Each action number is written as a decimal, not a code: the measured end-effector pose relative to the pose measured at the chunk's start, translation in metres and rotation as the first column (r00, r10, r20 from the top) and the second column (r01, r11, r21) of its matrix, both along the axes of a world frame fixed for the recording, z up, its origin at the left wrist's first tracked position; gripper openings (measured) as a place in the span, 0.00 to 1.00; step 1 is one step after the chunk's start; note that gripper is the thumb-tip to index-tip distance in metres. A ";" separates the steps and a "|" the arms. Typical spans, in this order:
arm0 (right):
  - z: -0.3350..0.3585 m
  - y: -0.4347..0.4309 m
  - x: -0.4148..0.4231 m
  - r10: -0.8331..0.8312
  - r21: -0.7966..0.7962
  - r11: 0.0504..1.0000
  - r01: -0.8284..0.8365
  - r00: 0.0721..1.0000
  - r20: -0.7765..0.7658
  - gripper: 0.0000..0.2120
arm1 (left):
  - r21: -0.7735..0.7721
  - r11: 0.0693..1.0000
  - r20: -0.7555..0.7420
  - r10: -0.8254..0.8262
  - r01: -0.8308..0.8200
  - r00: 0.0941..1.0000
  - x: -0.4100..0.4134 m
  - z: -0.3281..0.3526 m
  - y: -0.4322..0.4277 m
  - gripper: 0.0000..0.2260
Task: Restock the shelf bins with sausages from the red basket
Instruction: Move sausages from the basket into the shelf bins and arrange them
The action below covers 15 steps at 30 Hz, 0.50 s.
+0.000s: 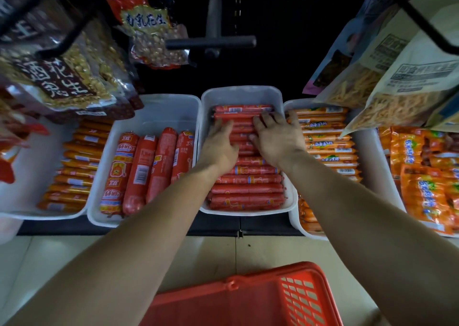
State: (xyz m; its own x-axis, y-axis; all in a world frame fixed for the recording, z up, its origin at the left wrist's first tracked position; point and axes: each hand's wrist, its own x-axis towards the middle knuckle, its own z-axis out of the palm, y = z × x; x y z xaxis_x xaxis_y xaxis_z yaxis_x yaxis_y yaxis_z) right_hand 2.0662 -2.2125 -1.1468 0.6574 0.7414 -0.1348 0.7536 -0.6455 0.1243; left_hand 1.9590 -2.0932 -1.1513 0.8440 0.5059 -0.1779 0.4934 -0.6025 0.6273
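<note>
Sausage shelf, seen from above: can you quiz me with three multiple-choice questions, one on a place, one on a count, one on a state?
1. Where are both hands? A in the middle bin; B in the red basket; C on the peanut bags.
2. How many sausages lie in the thick-sausage bin? A two; B four; C seven.
3. The thick-sausage bin is: A empty; B heaped full; C part filled.
Answers: A, left hand and right hand rest on thin sausages there; B, four thick sausages lie side by side; C, its back is bare.

The head camera looks steeply down from close above the shelf bins (241, 94) and red basket (223, 298).
</note>
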 end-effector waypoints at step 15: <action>0.010 -0.014 -0.001 0.029 0.075 0.997 -0.025 0.998 -0.060 0.26 | -0.132 0.988 -0.043 -0.092 0.086 0.995 -0.041 0.003 -0.019 0.23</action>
State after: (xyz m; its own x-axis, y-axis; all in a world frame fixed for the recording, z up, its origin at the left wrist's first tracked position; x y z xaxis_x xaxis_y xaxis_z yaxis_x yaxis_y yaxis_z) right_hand 2.0650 -2.2264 -1.1369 0.6292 0.7682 -0.1179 0.7755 -0.6306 0.0303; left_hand 1.9177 -2.1118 -1.1486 0.8733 0.3992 -0.2793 0.4735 -0.5606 0.6793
